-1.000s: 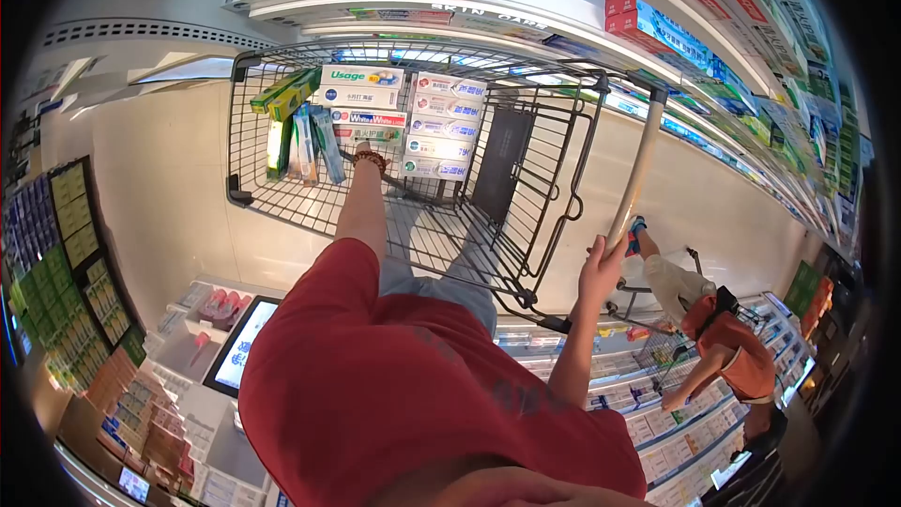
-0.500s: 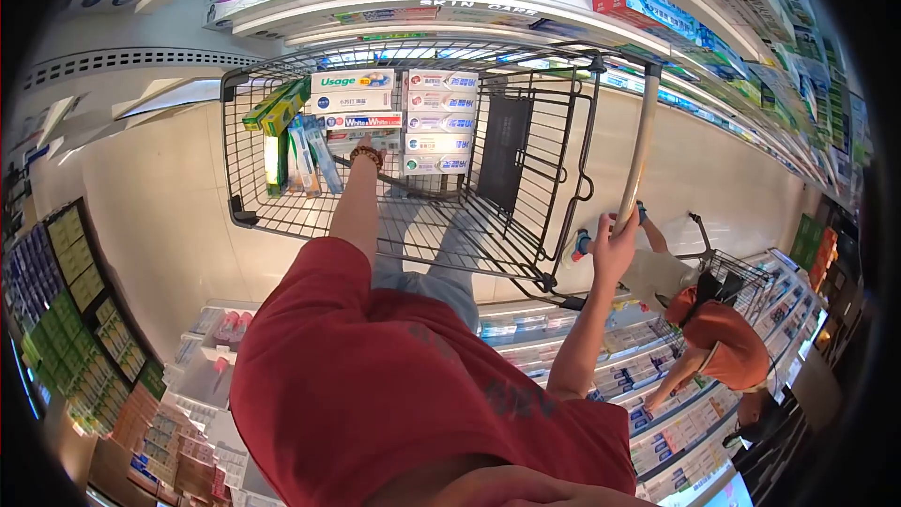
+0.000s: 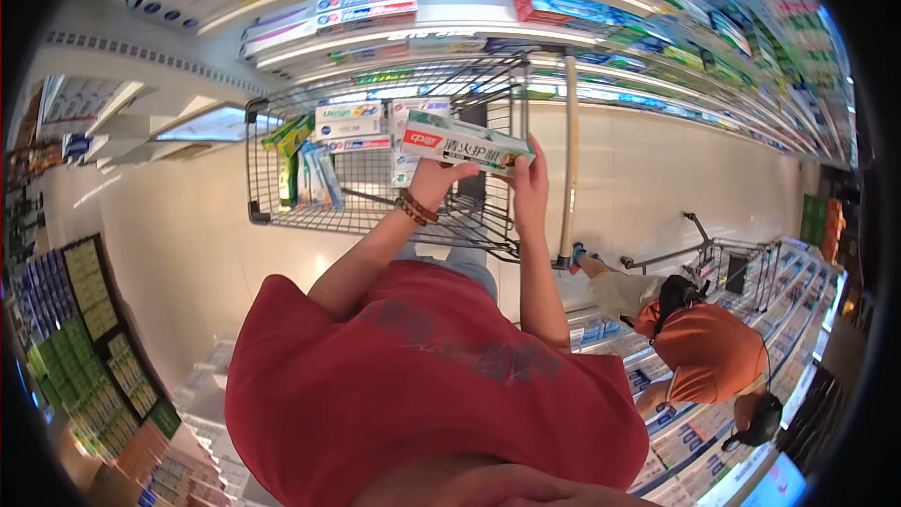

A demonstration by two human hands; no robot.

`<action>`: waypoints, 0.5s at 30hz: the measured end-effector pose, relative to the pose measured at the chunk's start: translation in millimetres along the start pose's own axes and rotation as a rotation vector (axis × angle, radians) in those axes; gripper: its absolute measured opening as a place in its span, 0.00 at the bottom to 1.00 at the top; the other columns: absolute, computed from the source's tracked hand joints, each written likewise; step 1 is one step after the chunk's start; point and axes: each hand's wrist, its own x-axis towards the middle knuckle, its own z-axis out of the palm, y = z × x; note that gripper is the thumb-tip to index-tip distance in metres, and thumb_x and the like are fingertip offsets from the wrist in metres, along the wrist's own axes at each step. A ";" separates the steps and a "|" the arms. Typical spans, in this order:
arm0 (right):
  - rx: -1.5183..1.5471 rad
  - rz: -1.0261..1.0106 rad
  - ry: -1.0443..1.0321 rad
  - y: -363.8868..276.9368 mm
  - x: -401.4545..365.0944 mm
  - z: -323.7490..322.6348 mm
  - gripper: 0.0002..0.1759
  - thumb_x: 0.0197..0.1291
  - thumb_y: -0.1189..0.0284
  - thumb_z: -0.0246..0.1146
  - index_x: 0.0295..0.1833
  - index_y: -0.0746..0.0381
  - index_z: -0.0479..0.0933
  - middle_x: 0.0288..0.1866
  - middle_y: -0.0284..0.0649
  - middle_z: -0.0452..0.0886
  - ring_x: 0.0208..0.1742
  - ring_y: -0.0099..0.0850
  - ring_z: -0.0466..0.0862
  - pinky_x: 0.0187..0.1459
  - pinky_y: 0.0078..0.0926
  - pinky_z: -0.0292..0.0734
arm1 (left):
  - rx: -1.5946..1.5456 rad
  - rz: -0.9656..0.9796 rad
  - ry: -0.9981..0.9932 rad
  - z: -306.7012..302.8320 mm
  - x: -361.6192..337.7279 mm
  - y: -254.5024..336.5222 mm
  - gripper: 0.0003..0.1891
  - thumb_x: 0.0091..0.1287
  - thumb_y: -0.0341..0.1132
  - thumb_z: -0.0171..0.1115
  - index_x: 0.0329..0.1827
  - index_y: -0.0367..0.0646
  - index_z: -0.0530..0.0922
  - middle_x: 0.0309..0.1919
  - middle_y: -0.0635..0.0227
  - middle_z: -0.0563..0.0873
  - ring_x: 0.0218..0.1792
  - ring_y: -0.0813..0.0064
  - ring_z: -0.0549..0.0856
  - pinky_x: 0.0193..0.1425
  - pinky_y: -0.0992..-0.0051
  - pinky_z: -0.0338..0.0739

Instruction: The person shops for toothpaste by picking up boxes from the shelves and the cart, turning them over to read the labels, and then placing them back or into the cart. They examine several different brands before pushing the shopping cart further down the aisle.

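Note:
Both of my hands grip a white and green toothpaste box [image 3: 469, 144] above the shopping cart [image 3: 328, 214]. My left hand [image 3: 439, 183], with beaded bracelets at the wrist, is closed on the box's left part from below. At the other end, my right hand [image 3: 531, 183] closes its fingers around the box's edge. Beneath, a stack of toothpaste boxes [image 3: 404, 167] is partly hidden by the held one. Beside it stand a Usage box [image 3: 347, 115] and a White & White box [image 3: 364, 143]. Green-yellow packages [image 3: 287, 145] and blue-white packs [image 3: 321, 176] lie at the cart's left.
Shelves of boxed goods [image 3: 366, 7] run along the far side of the cart. The cart handle [image 3: 570, 160] is right of my hands. On the right, a person in an orange shirt [image 3: 710, 347] bends toward a lower shelf, near another cart [image 3: 737, 268].
My left hand has come up out of the cart with a toothpaste box. My right hand has left the handle and now holds the box too. The other person has bent further over.

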 end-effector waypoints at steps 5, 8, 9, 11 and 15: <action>0.326 -0.044 -0.038 -41.0 37.9 -67.2 0.25 0.77 0.62 0.56 0.73 0.61 0.66 0.60 0.39 0.80 0.56 0.30 0.83 0.53 0.34 0.85 | -0.105 0.264 -0.002 85.7 21.5 28.2 0.25 0.68 0.29 0.70 0.66 0.34 0.73 0.52 0.62 0.85 0.49 0.70 0.87 0.52 0.69 0.86; 0.337 -0.154 -0.082 -78.5 77.4 -111.9 0.28 0.75 0.64 0.59 0.76 0.56 0.63 0.62 0.35 0.78 0.58 0.27 0.81 0.61 0.34 0.80 | 0.139 0.550 0.141 121.9 39.9 64.0 0.30 0.66 0.32 0.72 0.69 0.36 0.68 0.60 0.58 0.79 0.56 0.69 0.83 0.50 0.70 0.87; 0.320 -0.188 -0.082 -90.1 96.2 -121.2 0.29 0.75 0.65 0.60 0.77 0.54 0.62 0.61 0.35 0.78 0.56 0.25 0.80 0.56 0.30 0.79 | 0.253 0.626 0.139 133.4 49.3 72.0 0.29 0.65 0.32 0.73 0.67 0.36 0.72 0.60 0.58 0.79 0.55 0.69 0.83 0.50 0.70 0.87; 0.287 -0.256 -0.079 -113.5 133.5 -139.9 0.30 0.74 0.68 0.61 0.77 0.50 0.59 0.58 0.34 0.78 0.50 0.21 0.79 0.48 0.21 0.78 | 0.450 0.796 0.171 158.9 73.4 92.5 0.26 0.65 0.32 0.73 0.65 0.34 0.75 0.60 0.58 0.79 0.53 0.70 0.85 0.49 0.72 0.87; 0.126 -0.624 -0.028 -164.9 232.3 -130.7 0.27 0.72 0.69 0.63 0.73 0.57 0.64 0.58 0.37 0.79 0.54 0.24 0.80 0.52 0.23 0.78 | 0.666 0.994 0.409 211.2 127.5 139.5 0.22 0.63 0.34 0.74 0.60 0.40 0.84 0.56 0.60 0.83 0.48 0.72 0.86 0.46 0.74 0.86</action>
